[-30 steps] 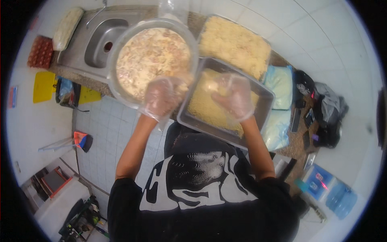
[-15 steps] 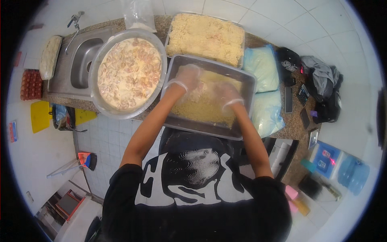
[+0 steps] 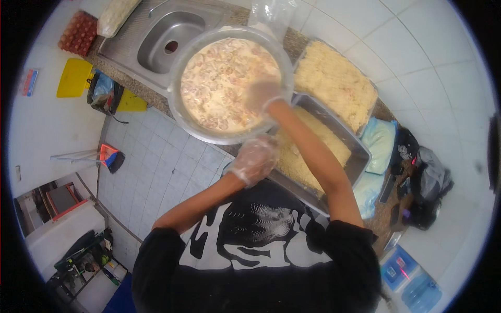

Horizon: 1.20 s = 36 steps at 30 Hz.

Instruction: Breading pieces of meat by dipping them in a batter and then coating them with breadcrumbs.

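Note:
A large round grey basin [image 3: 180, 112] holds a creamy mixture with pieces of what looks like raw meat [image 3: 219, 78]. My right hand [image 3: 263, 96], in a clear plastic glove, is over or in the right side of this mixture; motion smears its fingers. Just below the basin's near right rim is my gloved left hand [image 3: 255, 159], fingers curled in, at the left edge of a deep grey tub [image 3: 365, 161]. Whatever those fingers may hold is hidden. Pale yellow crumbs [image 3: 318, 154] cover the tub's bottom.
Behind the tub stands a tray of crumb-coated pieces [image 3: 334, 78]. Filled plastic bags [image 3: 378, 143] lie to the right of the tub. A steel sink [image 3: 169, 41] is at the back left, with a stack of red egg trays [image 3: 78, 32] beyond it.
Both hands have left the crumb tub and moved left. The right hand has reached the basin, and the left has come to the tub's near left edge. The view has turned, shifting the counter.

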Each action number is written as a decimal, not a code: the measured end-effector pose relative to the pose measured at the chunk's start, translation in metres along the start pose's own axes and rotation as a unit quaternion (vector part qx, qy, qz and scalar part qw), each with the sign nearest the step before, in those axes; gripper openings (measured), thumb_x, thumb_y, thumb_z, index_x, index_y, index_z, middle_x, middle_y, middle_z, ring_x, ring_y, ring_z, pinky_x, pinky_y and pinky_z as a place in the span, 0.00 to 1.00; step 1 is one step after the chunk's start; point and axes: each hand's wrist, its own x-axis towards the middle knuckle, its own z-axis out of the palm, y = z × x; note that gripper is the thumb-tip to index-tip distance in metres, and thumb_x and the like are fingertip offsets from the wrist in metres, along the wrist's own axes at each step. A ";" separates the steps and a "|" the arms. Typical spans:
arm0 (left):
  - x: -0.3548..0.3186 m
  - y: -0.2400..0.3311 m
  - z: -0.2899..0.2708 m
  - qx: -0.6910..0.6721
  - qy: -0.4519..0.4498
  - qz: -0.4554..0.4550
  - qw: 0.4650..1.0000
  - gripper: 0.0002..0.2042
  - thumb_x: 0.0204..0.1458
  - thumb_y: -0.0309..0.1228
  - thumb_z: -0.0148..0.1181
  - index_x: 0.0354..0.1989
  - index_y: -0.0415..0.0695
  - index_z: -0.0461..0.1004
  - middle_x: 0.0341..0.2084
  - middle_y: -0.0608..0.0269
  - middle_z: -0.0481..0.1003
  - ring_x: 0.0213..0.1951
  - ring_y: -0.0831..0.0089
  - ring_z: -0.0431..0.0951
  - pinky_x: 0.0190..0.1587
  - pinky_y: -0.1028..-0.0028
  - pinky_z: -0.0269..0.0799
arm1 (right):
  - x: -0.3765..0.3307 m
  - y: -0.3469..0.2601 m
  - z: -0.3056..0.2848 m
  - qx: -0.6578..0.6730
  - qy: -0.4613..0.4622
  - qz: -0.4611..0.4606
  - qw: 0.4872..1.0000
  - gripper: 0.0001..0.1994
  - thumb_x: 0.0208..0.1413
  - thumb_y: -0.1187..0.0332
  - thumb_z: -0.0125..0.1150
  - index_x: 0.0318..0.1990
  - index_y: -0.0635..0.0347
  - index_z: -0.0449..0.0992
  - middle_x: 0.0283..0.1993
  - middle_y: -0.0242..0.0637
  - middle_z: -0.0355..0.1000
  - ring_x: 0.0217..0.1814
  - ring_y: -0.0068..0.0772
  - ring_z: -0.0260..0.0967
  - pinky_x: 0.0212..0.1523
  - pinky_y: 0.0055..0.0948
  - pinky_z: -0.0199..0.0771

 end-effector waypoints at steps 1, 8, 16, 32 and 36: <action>-0.010 -0.010 -0.014 -0.019 0.116 0.027 0.993 0.15 0.48 0.32 0.57 0.42 0.37 0.72 0.29 0.48 0.74 0.34 0.53 0.74 0.44 0.59 0.70 | 0.006 -0.009 0.009 -0.037 -0.031 0.009 0.999 0.12 0.51 0.65 0.51 0.35 0.62 0.79 0.37 0.47 0.76 0.43 0.45 0.74 0.47 0.41 0.72; 0.033 -0.130 -0.067 0.050 0.157 -0.161 0.973 0.15 0.45 0.31 0.60 0.43 0.41 0.74 0.36 0.48 0.74 0.43 0.51 0.74 0.44 0.59 0.70 | -0.006 -0.014 0.038 -0.036 0.005 0.041 0.998 0.09 0.45 0.67 0.55 0.31 0.60 0.80 0.33 0.47 0.76 0.37 0.48 0.75 0.41 0.41 0.75; 0.063 -0.203 -0.027 0.122 0.042 -0.193 0.973 0.09 0.44 0.30 0.59 0.32 0.40 0.77 0.29 0.46 0.76 0.34 0.52 0.77 0.38 0.60 0.72 | -0.030 0.008 -0.036 0.186 0.202 0.062 0.959 0.11 0.45 0.62 0.63 0.26 0.62 0.76 0.22 0.40 0.72 0.25 0.37 0.70 0.30 0.34 0.72; 0.053 -0.021 -0.144 0.021 0.046 -0.220 0.974 0.16 0.39 0.38 0.67 0.32 0.39 0.78 0.26 0.52 0.78 0.29 0.62 0.78 0.36 0.69 0.73 | -0.244 0.058 -0.043 0.244 0.329 0.115 0.905 0.15 0.39 0.60 0.70 0.24 0.62 0.73 0.24 0.45 0.69 0.28 0.45 0.68 0.30 0.39 0.67; 0.064 0.041 -0.099 0.003 -0.010 -0.264 0.964 0.16 0.40 0.40 0.67 0.32 0.40 0.79 0.28 0.52 0.78 0.31 0.63 0.79 0.37 0.69 0.73 | -0.301 0.076 -0.002 0.113 0.247 0.192 0.943 0.12 0.40 0.63 0.66 0.24 0.62 0.73 0.24 0.49 0.69 0.30 0.49 0.69 0.32 0.41 0.68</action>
